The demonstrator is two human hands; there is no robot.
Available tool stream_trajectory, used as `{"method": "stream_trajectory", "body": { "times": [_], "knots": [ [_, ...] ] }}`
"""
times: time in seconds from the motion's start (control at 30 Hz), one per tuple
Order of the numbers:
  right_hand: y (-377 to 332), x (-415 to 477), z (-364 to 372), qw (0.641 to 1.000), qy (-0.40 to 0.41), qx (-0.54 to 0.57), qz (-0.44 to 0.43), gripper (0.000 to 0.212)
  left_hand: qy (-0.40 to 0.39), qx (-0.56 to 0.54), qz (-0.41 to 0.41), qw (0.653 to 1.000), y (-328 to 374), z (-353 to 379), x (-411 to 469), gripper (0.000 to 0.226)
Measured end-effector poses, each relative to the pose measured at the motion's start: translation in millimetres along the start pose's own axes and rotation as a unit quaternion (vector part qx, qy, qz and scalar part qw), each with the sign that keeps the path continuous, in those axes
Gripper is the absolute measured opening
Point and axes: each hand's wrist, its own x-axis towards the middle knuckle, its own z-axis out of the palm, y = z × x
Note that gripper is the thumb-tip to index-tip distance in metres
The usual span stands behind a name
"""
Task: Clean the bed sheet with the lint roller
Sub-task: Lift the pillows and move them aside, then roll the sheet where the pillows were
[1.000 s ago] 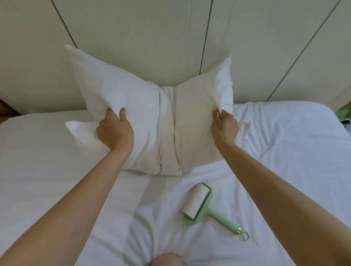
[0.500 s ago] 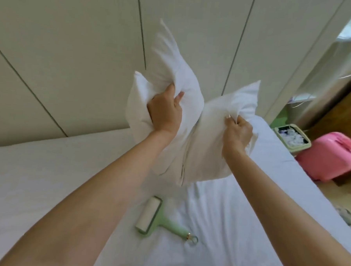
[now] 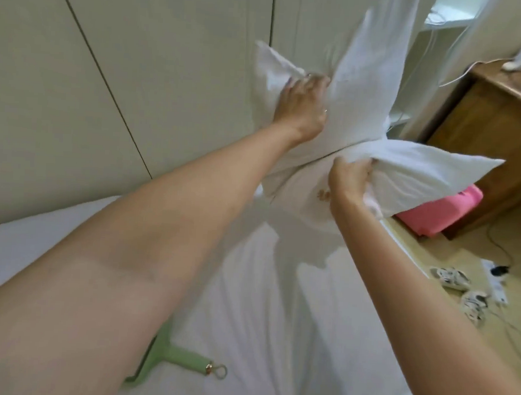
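Home bedroom, bed with white bed sheet [image 3: 277,319] across the lower frame, white pillow [image 3: 364,91] at upper centre, wooden bedside cabinet [image 3: 483,133] at upper right, patterned slippers [image 3: 451,278] and power strip [image 3: 497,285] on the floor at right

soft even daylight, motion blur, wide-angle edge distortion

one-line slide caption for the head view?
Both hands, left hand and right hand, lift pillow above bed sheet; lint roller lies unused.
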Motion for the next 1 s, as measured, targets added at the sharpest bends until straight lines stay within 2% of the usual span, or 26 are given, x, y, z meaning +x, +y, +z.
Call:
{"method": "stream_trajectory", "body": {
  "times": [0.03, 0.1, 0.2, 0.33, 0.5, 0.63, 0.77, 0.93, 1.0],
  "knots": [
    [3, 3, 2, 0.997, -0.052, -0.057, 0.031, 0.059, -0.039, 0.053, -0.016, 0.998, -2, 12, -1, 0.059],
    [10, 0, 6, 0.989, -0.072, -0.128, 0.009, 0.064, -0.081, 0.075, -0.042, 0.993, -9, 33, -14, 0.066],
    [22, -8, 11, 0.992, -0.057, -0.079, -0.082, 0.058, -0.121, 0.011, -0.061, 0.991, -29, 59, -49, 0.056],
    [44, -24, 15, 0.985, -0.11, -0.072, -0.113, 0.043, -0.154, -0.044, -0.126, 0.979, -66, 74, -119, 0.049],
    [103, -86, 35, 0.953, -0.26, -0.091, -0.128, 0.028, -0.194, -0.073, -0.225, 0.952, -123, 75, -229, 0.046],
    [158, -146, 50, 0.909, -0.371, -0.154, -0.115, 0.03, -0.223, -0.063, -0.302, 0.925, -160, 72, -306, 0.052],
    [203, -199, 69, 0.851, -0.438, -0.247, -0.152, 0.036, -0.243, -0.042, -0.346, 0.905, -181, 66, -361, 0.062],
    [246, -250, 93, 0.738, -0.48, -0.394, -0.264, 0.048, -0.255, -0.034, -0.381, 0.888, -203, 59, -411, 0.064],
    [258, -261, 100, 0.719, -0.457, -0.425, -0.305, 0.046, -0.265, -0.065, -0.399, 0.875, -212, 58, -429, 0.062]
  ]
}}
